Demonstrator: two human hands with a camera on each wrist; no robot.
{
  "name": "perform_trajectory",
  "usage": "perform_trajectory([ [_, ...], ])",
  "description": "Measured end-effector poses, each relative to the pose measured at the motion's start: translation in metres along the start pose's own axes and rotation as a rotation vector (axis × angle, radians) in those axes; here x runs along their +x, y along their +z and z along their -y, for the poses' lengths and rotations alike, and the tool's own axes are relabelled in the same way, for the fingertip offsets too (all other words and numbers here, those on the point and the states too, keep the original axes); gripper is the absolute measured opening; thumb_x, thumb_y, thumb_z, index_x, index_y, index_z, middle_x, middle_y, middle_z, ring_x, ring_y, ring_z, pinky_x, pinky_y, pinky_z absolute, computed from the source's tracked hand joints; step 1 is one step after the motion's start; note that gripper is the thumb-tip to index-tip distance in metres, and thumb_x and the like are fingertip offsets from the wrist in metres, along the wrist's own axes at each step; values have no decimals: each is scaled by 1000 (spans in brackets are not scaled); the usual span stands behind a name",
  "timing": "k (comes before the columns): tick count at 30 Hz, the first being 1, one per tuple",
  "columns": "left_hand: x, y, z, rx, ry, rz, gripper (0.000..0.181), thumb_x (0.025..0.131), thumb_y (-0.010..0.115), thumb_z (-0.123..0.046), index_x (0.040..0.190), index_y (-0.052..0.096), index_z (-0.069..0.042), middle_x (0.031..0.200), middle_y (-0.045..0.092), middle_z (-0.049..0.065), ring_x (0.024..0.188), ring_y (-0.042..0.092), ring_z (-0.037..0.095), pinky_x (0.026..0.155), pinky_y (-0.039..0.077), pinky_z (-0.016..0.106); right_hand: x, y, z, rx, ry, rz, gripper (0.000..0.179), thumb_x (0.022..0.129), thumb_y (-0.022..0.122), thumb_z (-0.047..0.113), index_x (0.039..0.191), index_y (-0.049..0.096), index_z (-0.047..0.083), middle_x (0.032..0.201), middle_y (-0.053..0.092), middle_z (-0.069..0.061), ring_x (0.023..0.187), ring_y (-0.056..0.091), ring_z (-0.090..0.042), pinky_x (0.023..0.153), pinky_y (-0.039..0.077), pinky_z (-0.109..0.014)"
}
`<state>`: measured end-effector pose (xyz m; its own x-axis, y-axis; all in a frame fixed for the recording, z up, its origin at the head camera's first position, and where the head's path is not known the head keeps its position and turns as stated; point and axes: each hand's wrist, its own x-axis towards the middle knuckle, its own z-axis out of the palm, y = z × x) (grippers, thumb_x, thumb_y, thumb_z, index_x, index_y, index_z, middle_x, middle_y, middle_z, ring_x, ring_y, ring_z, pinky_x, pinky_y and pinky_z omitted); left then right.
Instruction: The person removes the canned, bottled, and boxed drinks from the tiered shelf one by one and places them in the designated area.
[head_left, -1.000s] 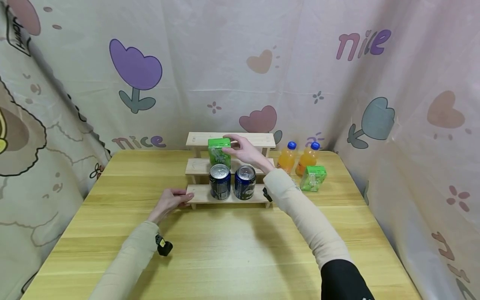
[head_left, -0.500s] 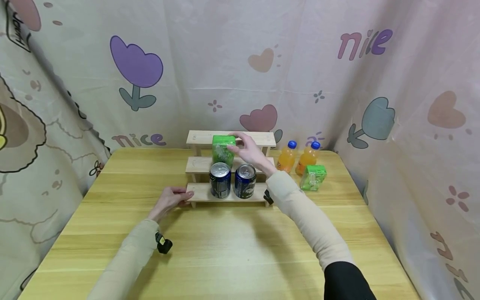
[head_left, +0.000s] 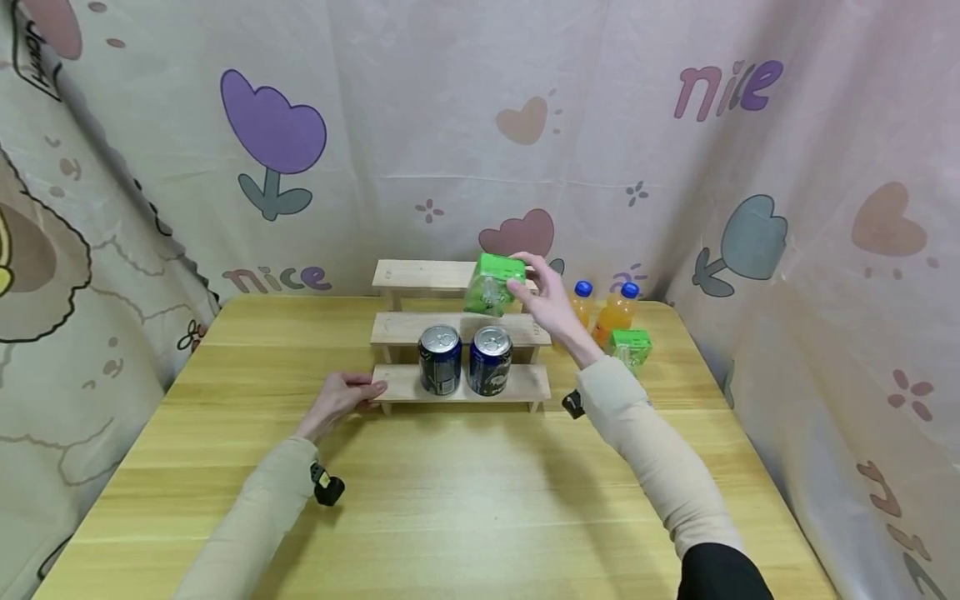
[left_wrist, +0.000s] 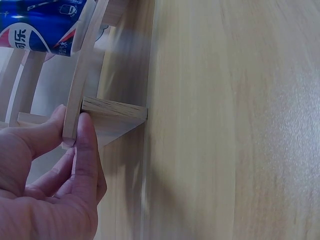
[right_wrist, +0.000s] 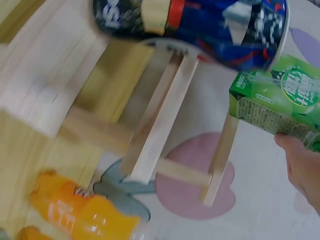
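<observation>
Green carton (head_left: 492,284) tilts in right hand (head_left: 551,302) grip.

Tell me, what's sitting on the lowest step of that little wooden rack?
Two blue cans stand side by side on the lowest step. The left hand grips its left end. The step's surface behind the cans is hidden.

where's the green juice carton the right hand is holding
In the head view the green juice carton is held tilted in the right hand, in front of the right end of the wooden shelf's top step, above the two blue cans.
</observation>
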<state>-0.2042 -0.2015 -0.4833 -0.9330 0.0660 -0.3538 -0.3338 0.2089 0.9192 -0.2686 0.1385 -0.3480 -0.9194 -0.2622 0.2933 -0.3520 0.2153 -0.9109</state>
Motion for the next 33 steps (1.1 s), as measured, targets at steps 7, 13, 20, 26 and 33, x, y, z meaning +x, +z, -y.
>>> perform_trajectory([
  [7,1,0,0,23,2,-15,53,94,72,-13,133,51,17,93,73,3,72,68,6,78,65,26,-18,-25,-8,10,-63,-149,39,101,53,-3,139,47,-4,137,44,-21,120,50,-22,92,52,-14],
  [13,1,1,0,37,9,-11,54,95,71,-15,133,50,17,95,73,3,74,69,5,78,64,25,-35,-46,-18,10,-82,-252,39,100,53,-4,139,47,-5,132,45,-12,115,49,-11,88,54,-11],
  [20,2,1,0,22,3,-17,54,94,71,-13,133,50,17,92,72,1,72,69,5,78,65,25,-53,-64,-38,38,-47,-336,40,99,51,-7,139,46,-7,122,45,4,114,51,-7,94,51,-10],
  [26,2,1,0,21,2,-20,54,94,71,-13,134,50,18,92,72,1,72,69,5,78,64,25,-65,-76,-50,27,23,-370,40,100,50,-6,140,48,0,131,47,-4,116,50,-5,94,50,-9],
  [33,1,0,-1,40,3,-22,53,94,72,-13,132,52,17,94,73,3,71,69,6,78,65,26,-74,-83,-61,-76,123,-316,41,101,51,-2,142,46,-2,142,44,-19,124,48,-19,85,50,-5],
])
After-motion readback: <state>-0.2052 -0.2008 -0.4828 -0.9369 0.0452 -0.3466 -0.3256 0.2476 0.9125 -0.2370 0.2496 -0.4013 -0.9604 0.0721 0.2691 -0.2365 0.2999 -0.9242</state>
